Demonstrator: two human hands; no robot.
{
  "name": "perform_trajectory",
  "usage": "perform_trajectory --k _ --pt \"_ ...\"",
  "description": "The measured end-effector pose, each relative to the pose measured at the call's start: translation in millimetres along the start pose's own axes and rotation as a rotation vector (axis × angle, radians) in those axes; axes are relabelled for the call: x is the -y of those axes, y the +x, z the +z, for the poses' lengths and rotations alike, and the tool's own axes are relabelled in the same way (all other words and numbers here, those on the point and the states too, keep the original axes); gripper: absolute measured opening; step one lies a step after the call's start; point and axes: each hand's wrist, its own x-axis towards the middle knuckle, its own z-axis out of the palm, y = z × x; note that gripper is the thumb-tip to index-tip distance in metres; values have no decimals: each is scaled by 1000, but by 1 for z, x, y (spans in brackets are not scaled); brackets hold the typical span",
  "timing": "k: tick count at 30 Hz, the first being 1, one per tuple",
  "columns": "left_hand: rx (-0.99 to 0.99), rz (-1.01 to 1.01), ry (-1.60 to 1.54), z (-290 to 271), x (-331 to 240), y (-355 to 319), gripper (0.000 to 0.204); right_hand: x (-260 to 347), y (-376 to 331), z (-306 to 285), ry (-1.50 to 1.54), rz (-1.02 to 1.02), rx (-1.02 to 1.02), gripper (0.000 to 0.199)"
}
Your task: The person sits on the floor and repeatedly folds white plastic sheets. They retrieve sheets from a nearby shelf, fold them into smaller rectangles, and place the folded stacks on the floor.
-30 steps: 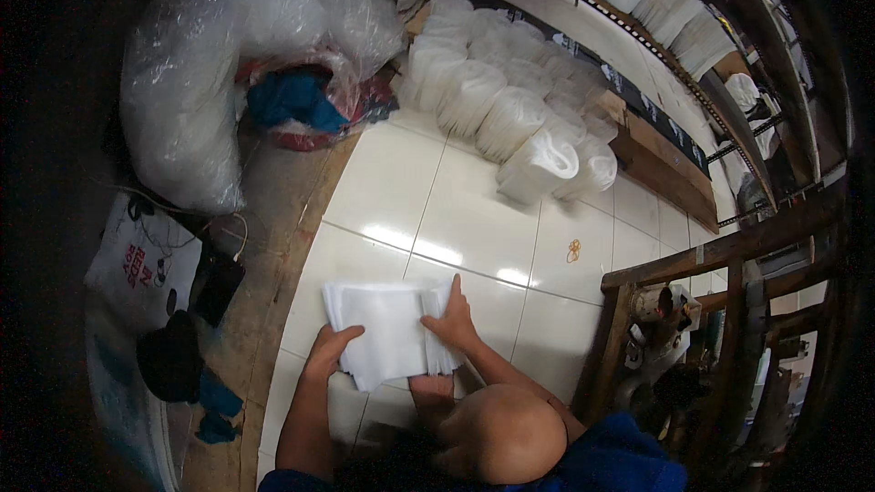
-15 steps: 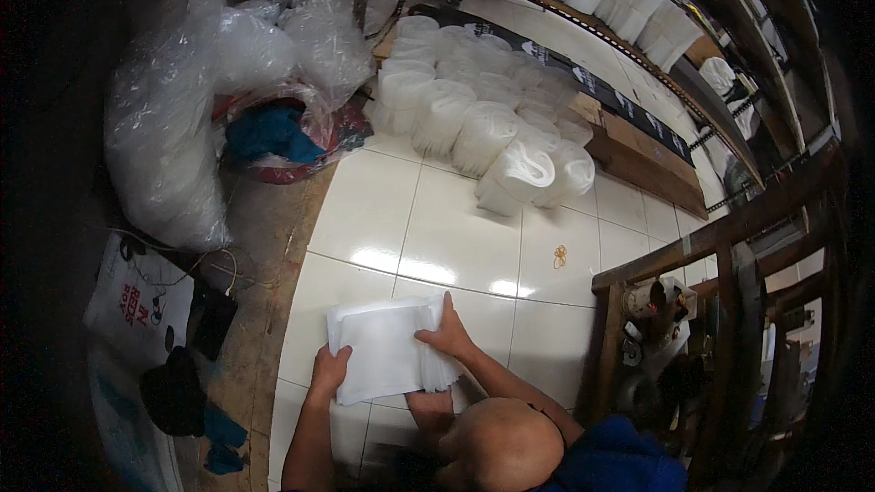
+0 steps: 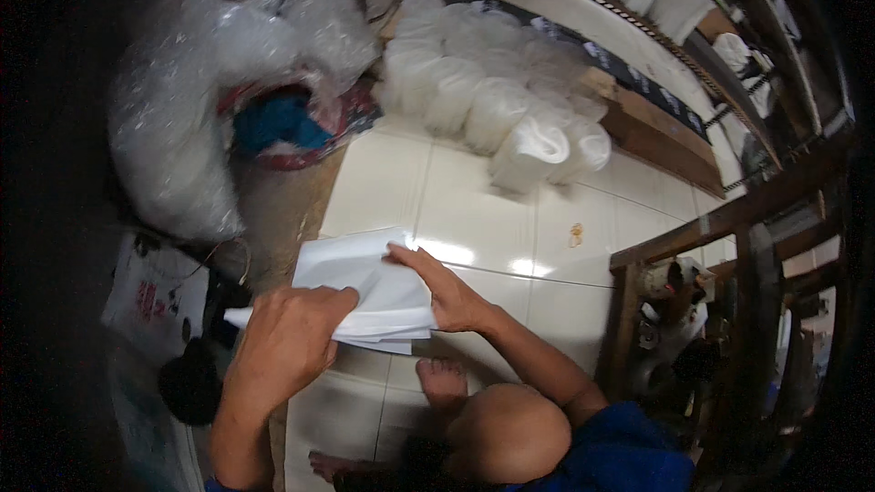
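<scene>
1. Above the tiled floor, we have the white sheets between both hands.
2. Our left hand grips their left side; our right hand lies along the right edge, its pinch unclear.
3. We judge them light, limp, probably slippery: best held at both sides.
</scene>
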Motion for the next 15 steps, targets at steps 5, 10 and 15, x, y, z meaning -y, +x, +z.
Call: perform_trajectory --k 5,10,15 --pt "-115 77 -69 -11 23 -14 29 15 18 18 336 123 -172 73" --pt "-27 -14 -232 1 38 -3 31 7 13 16 187 126 -64 50" --pt "-282 -27 -579 54 64 -6 35 23 14 -15 -156 102 -28 23"
